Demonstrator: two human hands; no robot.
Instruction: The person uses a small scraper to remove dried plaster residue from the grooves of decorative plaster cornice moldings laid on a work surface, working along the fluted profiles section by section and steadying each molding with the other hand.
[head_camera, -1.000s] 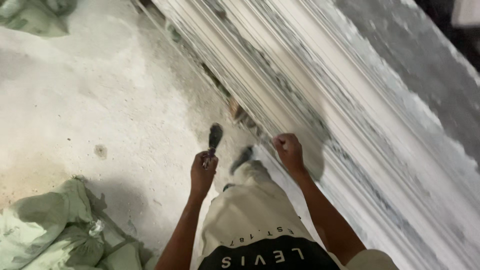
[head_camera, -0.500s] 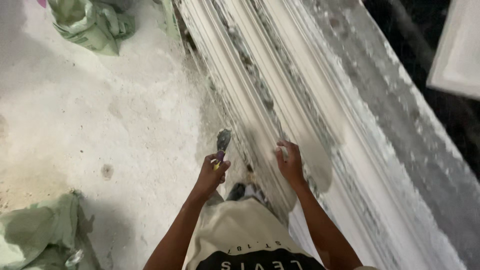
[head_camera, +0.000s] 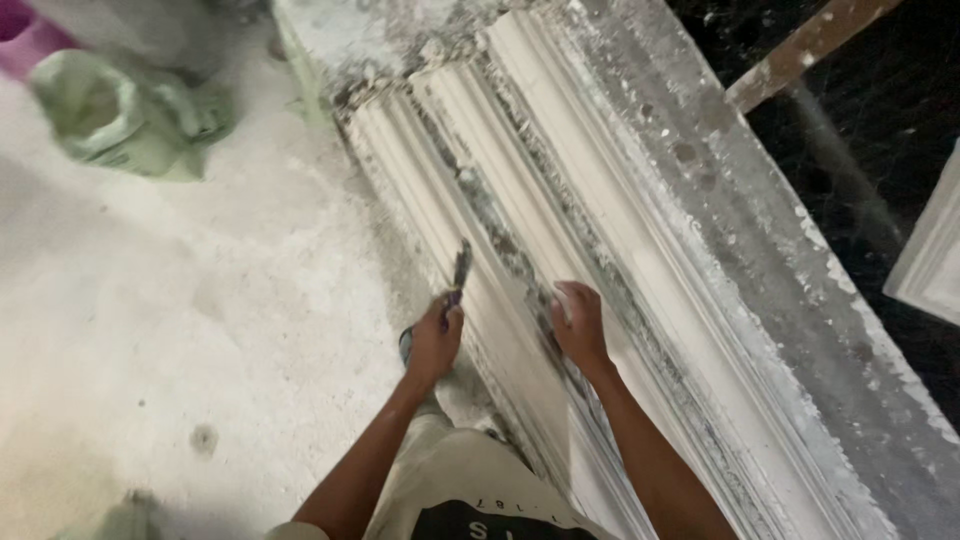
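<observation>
Now: your left hand (head_camera: 436, 340) grips a small scraper (head_camera: 459, 268), blade up at the plaster moulding (head_camera: 560, 230) edge. Right hand (head_camera: 580, 320) lies flat on moulding, fingers together. Step looks like cleaning grooves; next stroke prob. needs blade kept in channel.

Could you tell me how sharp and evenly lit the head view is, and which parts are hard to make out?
In the head view, the white moulding is brightly lit and fairly sharp; the left hand and its small tool show slight motion blur; the right hand is clearer; the green bag is soft; the upper right corner falls dark.
</observation>
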